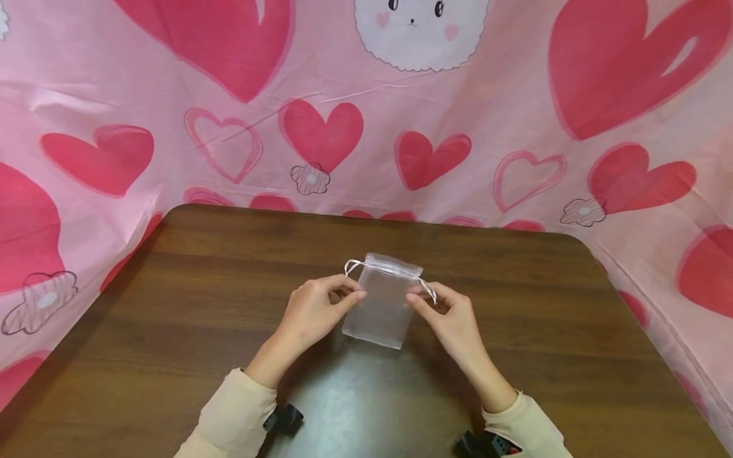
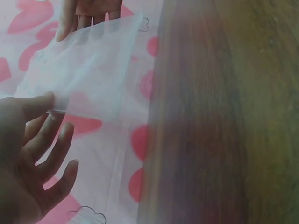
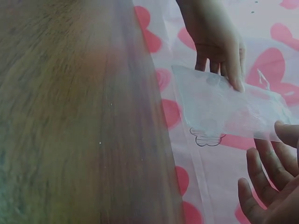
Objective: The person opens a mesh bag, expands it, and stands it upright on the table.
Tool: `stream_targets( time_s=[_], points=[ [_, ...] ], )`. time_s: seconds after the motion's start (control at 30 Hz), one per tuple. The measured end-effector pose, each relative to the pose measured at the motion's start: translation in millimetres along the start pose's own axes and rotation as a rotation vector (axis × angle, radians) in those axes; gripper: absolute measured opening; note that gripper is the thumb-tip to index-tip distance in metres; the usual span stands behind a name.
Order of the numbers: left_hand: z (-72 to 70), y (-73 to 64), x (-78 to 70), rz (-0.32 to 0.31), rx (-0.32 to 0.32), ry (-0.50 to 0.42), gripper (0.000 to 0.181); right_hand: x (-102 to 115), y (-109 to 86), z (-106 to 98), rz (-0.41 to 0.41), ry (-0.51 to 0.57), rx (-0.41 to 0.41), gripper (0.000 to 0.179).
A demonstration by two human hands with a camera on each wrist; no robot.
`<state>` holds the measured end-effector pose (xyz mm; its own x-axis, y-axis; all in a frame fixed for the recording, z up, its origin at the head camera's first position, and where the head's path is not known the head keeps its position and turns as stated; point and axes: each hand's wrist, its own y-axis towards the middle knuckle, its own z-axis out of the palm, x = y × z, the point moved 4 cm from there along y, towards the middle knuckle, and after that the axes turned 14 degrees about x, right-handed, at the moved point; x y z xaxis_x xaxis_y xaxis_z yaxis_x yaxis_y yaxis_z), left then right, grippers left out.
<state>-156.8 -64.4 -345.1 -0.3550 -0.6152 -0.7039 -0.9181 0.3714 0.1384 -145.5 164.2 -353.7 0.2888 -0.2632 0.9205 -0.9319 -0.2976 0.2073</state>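
Pink heart-printed cloth [image 1: 378, 102] hangs around a brown wood-grain table [image 1: 189, 299] bearing pale glare [image 1: 338, 407].

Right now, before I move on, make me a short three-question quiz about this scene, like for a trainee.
1. True or false: white string loops show on both sides of the bag.
2. Where do the left hand and right hand pinch the bag? A: both on its bottom edge. B: one on each side. C: both on one side.
3. Fill in: the pink cloth behind the table is printed with red ____.

Key: 1 true; 2 B; 3 hearts.
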Motion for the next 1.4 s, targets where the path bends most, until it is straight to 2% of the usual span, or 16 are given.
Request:
stream_targets(
  time_s=[0.17, 0.5, 0.67, 0.87, 1.1, 1.4],
  points=[
    [-0.6, 0.4, 1.3, -0.008, -0.040, -0.009, 0.007, -2.6, 0.7, 1.0, -0.007, -0.004, 0.023, 0.015],
    [-1.3, 2.3, 4.1, -0.030, -0.062, -0.067, 0.008, -7.3, 0.7, 6.3, 0.008, -0.004, 0.068, 0.016],
    [-0.5, 3.3, 3.5, -0.031, -0.051, -0.067, 0.009, -6.6, 1.4, 5.1, -0.005, 0.013, 0.054, 0.013],
    [1.0, 4.6, 2.4, -0.037, 0.000, -0.079, 0.013, -2.4, 2.2, 0.1, -0.011, 0.020, 0.014, 0.010],
    [0.2, 3.9, 0.3, -0.016, 0.026, -0.053, 0.010, -3.0, 1.7, -1.0, -0.003, 0.025, 0.002, 0.012],
    [1.2, -0.4, -2.5, -0.020, -0.025, -0.002, 0.005, -2.0, -2.4, -0.8, 0.017, 0.039, -0.005, 0.013]
  ],
)
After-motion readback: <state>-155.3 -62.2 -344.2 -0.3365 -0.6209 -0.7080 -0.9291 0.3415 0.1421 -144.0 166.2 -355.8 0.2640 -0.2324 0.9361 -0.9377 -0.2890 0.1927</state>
